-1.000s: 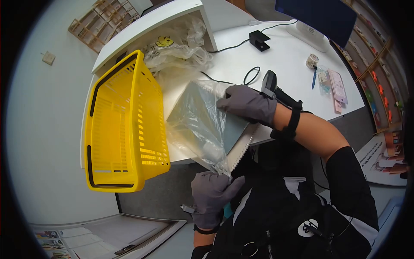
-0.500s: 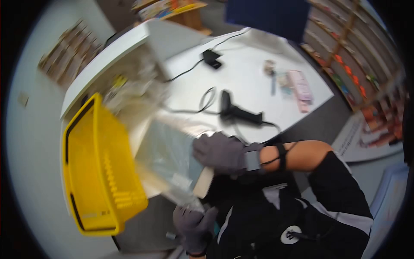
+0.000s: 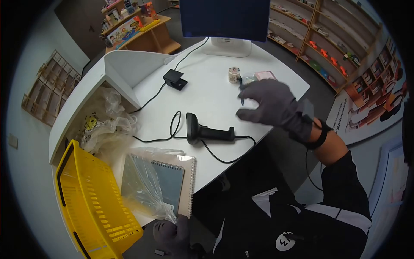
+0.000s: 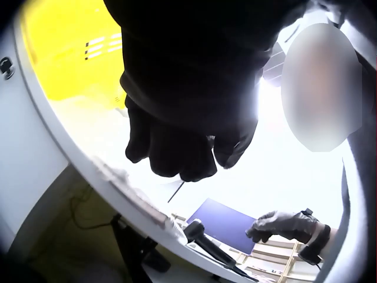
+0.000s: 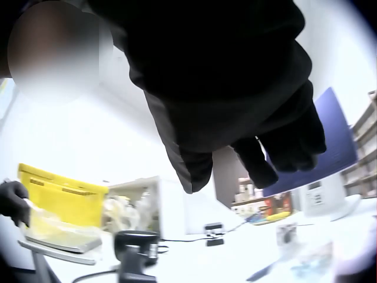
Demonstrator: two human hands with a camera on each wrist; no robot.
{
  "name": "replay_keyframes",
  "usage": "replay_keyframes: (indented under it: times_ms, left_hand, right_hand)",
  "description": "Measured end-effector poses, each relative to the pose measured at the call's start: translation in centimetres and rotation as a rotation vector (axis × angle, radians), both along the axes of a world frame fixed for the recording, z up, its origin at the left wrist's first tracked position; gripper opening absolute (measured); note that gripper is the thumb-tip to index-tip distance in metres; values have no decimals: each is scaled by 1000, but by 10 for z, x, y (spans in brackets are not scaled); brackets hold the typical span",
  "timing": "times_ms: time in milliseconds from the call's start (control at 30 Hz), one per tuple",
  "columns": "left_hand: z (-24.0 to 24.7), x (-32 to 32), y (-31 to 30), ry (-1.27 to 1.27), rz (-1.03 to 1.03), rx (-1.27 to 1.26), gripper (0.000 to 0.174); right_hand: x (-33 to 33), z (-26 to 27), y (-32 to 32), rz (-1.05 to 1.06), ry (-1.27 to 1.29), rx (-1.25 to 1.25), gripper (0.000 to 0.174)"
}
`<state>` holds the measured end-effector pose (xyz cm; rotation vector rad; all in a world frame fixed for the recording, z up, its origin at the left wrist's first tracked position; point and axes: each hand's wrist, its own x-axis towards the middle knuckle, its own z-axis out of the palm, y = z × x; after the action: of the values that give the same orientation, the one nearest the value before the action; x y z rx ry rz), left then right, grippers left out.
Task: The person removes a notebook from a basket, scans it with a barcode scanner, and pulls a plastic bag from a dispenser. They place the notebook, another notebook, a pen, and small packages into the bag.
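At the table's front edge, my gloved left hand (image 3: 171,235) grips the gathered edge of a clear plastic bag (image 3: 148,183). The bag drapes over a grey-blue spiral notebook (image 3: 174,183), which lies on a larger beige spiral notebook (image 3: 189,185). My gloved right hand (image 3: 276,105) is raised over the right side of the table, thumb and fingers spread apart with nothing between them. Beyond its fingertips are a blue pen (image 3: 242,101), a patterned tape roll (image 3: 234,75) and a pink package (image 3: 264,75), partly hidden by the hand.
A yellow basket (image 3: 97,203) stands left of the notebooks. Behind them lies a black barcode scanner (image 3: 213,133) with its looped cable. Crumpled plastic bags (image 3: 105,123) fill the shelf nook at left. A black stand (image 3: 175,80) and a monitor (image 3: 224,21) are farther back.
My right hand has let go of the bag and notebooks and moved up and right over the table. My left hand still grips the bag. The head view has swung right.
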<state>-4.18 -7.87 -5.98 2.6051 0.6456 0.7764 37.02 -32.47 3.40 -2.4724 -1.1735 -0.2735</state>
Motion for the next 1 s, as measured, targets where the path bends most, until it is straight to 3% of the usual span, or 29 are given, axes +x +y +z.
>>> replay_keyframes:
  times_ms: [67,100,200,233,300,333,400,467,633,767,867,900,1000]
  left_hand:
    - [17,8,5,15,-10,39,32]
    - [27,15,6,27,-11,75,31]
    - [32,35,21,36,-8,141,33]
    - [30,42,29,32,-5,168,35]
    - [21,49,37,27,-4,198,37]
    - [14,48,40,30,78,56,37]
    - [3,48,42,34,243,-229,37]
    - [-2,48,44,22,234,-235,37]
    - [-1,45,43,13,195,-161,36]
    - [4,42,36,-14,208,-181,34]
    - [4,34,35,-31,238,-223,34]
    - [3,31,35,-29,239,-231,33]
    - [3,26,35,-37,246,-267,34]
  right_hand:
    - [38,19,-20,-293,76,-227,63]
    - [54,16,-34,-299,76,-224,63]
    - [92,-15,-65,-483,154,-195,90]
    - [96,-22,-69,-487,153,-190,90]
    - [96,-27,-70,-468,316,-280,108]
    - [96,-32,-72,-458,400,-326,117]
    - [101,-55,-75,-486,370,-346,118]
    - [107,-75,-77,-525,310,-395,119]
    - [110,-58,-59,-621,360,-528,121]
    - [111,-60,-53,-626,348,-490,109]
    - [121,-70,-58,-638,262,-460,81]
    - [127,-75,-61,-627,258,-465,81]
    - [143,-99,-82,-546,13,-425,44]
